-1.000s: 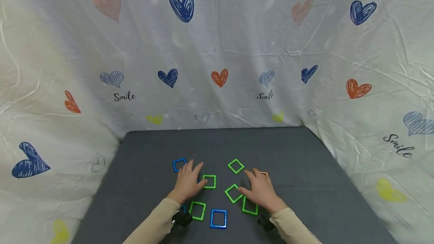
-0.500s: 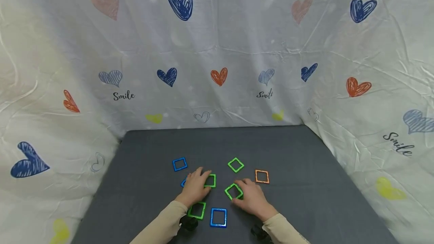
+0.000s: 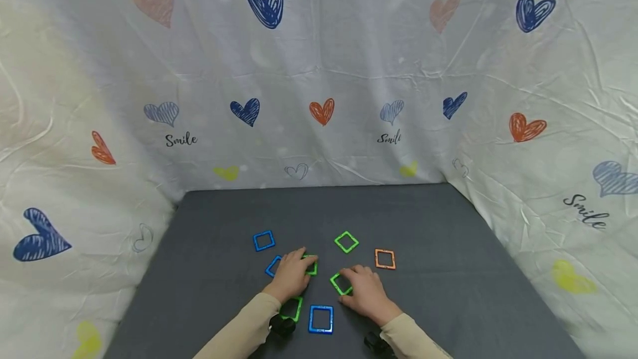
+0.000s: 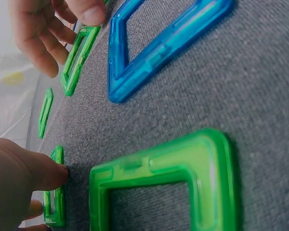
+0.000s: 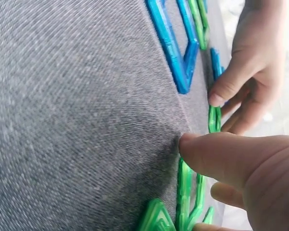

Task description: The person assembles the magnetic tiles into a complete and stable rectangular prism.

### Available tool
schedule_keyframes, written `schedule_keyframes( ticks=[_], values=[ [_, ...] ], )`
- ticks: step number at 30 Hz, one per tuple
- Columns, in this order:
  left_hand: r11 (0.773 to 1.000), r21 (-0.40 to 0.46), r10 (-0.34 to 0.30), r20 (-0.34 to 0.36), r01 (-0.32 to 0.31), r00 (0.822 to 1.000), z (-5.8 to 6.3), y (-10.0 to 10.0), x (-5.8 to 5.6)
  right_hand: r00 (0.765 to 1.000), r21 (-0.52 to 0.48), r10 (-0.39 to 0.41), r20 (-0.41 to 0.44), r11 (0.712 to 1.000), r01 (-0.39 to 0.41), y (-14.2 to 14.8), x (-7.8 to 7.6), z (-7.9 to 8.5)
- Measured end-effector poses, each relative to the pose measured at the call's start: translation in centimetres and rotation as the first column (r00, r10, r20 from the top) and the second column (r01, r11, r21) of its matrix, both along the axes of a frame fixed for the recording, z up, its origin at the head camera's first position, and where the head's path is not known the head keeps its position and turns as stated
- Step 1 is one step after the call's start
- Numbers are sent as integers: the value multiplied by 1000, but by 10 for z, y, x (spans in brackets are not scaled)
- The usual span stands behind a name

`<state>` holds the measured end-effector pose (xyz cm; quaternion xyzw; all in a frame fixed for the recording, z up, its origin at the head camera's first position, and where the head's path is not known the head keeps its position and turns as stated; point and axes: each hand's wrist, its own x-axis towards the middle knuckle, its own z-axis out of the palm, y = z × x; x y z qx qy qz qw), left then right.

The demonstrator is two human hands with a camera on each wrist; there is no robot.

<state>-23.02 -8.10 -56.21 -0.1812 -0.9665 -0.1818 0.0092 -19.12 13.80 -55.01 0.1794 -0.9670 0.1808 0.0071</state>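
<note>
In the head view, my left hand (image 3: 290,277) pinches a green square magnetic tile (image 3: 315,268), an open plastic frame lying flat on the table. The left wrist view shows the thumb against that tile's (image 4: 60,207) near edge. My right hand (image 3: 368,293) spans a second green tile (image 3: 335,287), thumb at its near corner and fingers at the far side. From the right wrist, this tile (image 5: 184,192) stands partly behind the thumb. Another green tile (image 5: 156,219) shows at the lower edge there; in the head view, the right hand hides it.
Several more tiles lie around: blue ones at far left (image 3: 266,248) and beside the left hand (image 3: 271,264), a green tile (image 3: 341,236) at the back, an orange tile (image 3: 376,260) at right. Nearer are a blue tile (image 3: 321,331) and a green tile (image 3: 299,309) partly under the left sleeve.
Both hands have come down and inward. My left hand moved right onto its green tile; my right moved left and closed around the diamond-turned green tile, uncovering the orange one.
</note>
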Motion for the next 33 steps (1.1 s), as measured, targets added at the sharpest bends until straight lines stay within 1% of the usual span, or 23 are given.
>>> schedule_keyframes(
  ticks=[4, 8, 12, 17, 20, 25, 33],
  values=[
    [1000, -18, -10, -36, 9, 999, -2, 1, 0, 999, 19, -8, -38, 1000, 9, -2, -1, -1],
    [1000, -13, -14, -53, 13, 999, -3, 2, 1, 998, 16, -3, -63, 1000, 4, -3, -4, 0],
    [1000, -16, -17, -57, 16, 998, -3, 3, 2, 997, 8, 8, -71, 1000, -7, -4, -5, 2],
    [1000, -11, -17, -51, 17, 999, -2, 3, 5, 994, 7, 25, -106, 1000, -25, -5, -8, 1],
    [1000, -5, -28, -65, 28, 997, -2, 4, 8, 995, 10, 35, -93, 999, -35, -6, -11, -1],
    [998, -8, -55, -111, 54, 992, -2, 5, 11, 995, -3, 68, -70, 998, -68, -8, -17, 1],
    [997, 19, -69, -126, 72, 990, -2, 9, 14, 990, -14, 124, -62, 992, -125, -9, -22, 0]
  ],
)
